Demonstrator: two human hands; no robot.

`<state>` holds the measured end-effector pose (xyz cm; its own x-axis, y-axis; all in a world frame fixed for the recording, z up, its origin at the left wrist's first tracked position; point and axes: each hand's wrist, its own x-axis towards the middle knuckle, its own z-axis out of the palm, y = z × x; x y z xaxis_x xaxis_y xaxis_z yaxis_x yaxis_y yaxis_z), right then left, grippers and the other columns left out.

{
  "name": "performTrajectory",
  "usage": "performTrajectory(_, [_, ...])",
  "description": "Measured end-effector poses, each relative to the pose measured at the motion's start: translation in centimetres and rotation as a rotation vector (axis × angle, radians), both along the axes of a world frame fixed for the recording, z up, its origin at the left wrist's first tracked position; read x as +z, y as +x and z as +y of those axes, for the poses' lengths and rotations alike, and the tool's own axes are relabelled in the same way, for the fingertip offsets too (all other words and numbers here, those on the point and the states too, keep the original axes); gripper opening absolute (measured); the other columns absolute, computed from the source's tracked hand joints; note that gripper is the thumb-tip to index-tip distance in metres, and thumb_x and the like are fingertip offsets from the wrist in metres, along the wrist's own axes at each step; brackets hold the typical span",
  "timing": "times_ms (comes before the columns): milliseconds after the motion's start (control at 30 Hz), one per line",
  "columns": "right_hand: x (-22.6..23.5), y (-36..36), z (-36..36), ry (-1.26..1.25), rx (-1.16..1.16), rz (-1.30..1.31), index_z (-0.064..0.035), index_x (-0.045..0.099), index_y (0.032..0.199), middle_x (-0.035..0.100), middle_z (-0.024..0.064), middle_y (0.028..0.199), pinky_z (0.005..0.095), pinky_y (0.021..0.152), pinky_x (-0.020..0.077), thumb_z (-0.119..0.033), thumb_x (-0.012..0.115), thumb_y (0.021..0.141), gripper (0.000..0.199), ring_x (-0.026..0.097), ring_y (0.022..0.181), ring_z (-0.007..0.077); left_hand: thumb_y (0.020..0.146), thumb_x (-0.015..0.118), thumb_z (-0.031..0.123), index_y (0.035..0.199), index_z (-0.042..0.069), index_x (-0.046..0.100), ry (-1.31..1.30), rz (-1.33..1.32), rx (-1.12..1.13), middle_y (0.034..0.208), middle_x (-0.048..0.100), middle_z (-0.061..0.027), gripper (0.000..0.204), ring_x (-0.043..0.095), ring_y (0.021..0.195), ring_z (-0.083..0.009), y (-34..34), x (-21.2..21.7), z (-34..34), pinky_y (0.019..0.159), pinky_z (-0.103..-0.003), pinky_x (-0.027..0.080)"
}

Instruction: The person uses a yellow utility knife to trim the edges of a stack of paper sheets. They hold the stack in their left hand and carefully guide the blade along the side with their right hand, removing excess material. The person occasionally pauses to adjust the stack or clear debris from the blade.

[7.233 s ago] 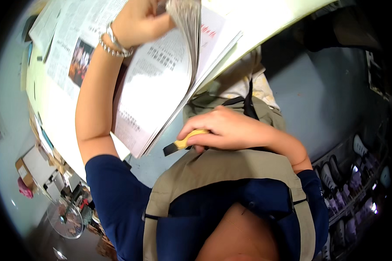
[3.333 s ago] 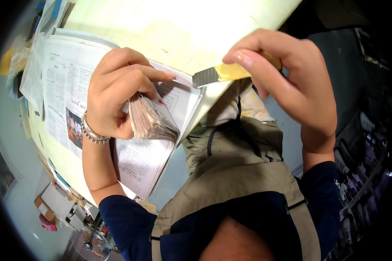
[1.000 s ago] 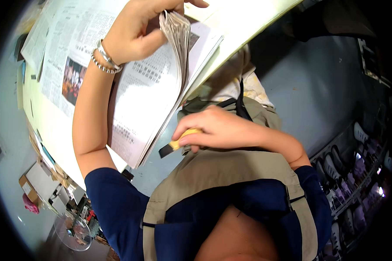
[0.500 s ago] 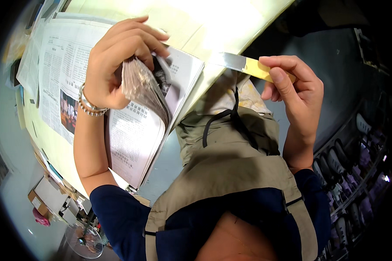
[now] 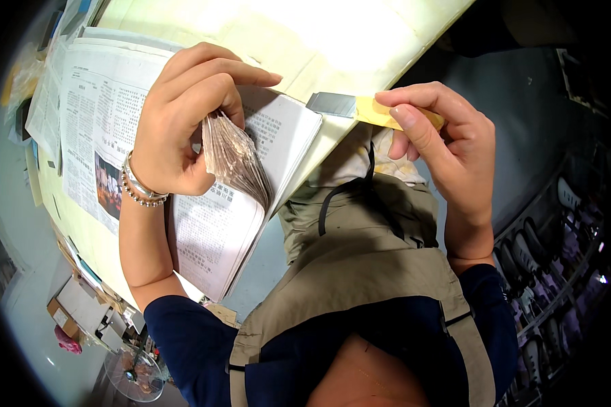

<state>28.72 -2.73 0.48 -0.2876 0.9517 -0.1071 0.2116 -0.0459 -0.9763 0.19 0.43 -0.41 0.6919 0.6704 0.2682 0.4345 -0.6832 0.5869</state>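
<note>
My left hand (image 5: 173, 129), with a silver bracelet and a beaded one on its wrist, is closed round a fanned stack of thin brownish-grey pieces (image 5: 239, 159). What the pieces are I cannot make out. They hang over a pile of newspapers (image 5: 210, 237) on the table. To the right, my right hand (image 5: 451, 139) pinches a flat strip (image 5: 377, 112) between thumb and fingers. The strip is yellow at the held end and silver-grey at the far end. That grey end is over the table's edge, close to the newspapers' upper right corner.
The pale yellow table (image 5: 360, 41) runs diagonally, its edge just before my body. More newspaper sheets (image 5: 91, 136) lie at its left. A fan (image 5: 134, 374) and a cardboard box (image 5: 61, 315) are at the lower left. A dark rack (image 5: 550, 278) with several shoe-like items stands at the right.
My right hand has moved a little left with the strip, bringing its grey end nearer the newspapers. My left hand and the stack have shifted slightly right and nearer to me.
</note>
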Motion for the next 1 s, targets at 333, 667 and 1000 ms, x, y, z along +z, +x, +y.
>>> performTrajectory(333, [0.5,-0.1,-0.2,0.059,-0.003,0.006,-0.0004,0.069,0.098,0.067,0.0055,0.076,0.0182,0.051,0.0427,-0.007,0.061,0.09,0.013,0.062,0.06,0.0064,0.069,0.064,0.034,0.065,0.012,0.047,0.059,0.02,-0.034,0.097,0.071,-0.0146,0.028,0.064,0.101,-0.0335,0.0,0.3,0.3,0.093,-0.047,0.044])
performTrajectory(667, [0.4,-0.5,-0.2,0.039,0.007,-0.005,0.0001,0.068,0.099,0.067,0.0055,0.076,0.0186,0.051,0.043,-0.007,0.061,0.09,0.013,0.061,0.06,0.0065,0.062,0.061,0.019,0.067,0.014,0.052,0.117,0.017,-0.042,0.098,0.072,-0.0099,0.011,0.067,0.099,-0.0286,-0.3,0.7,0.2,0.093,-0.047,0.046])
performTrajectory(1000, [1.2,0.0,-0.7,0.179,-0.043,-0.013,0.0023,0.069,0.095,0.065,0.0064,0.075,0.0189,0.048,0.0406,-0.001,0.06,0.089,0.011,0.057,0.055,0.0062,0.063,0.063,0.023,0.068,0.014,0.053,0.136,-0.005,-0.08,0.096,0.073,-0.0093,0.014,0.069,0.093,-0.0282,-0.4,0.7,0.3,0.088,-0.046,0.048])
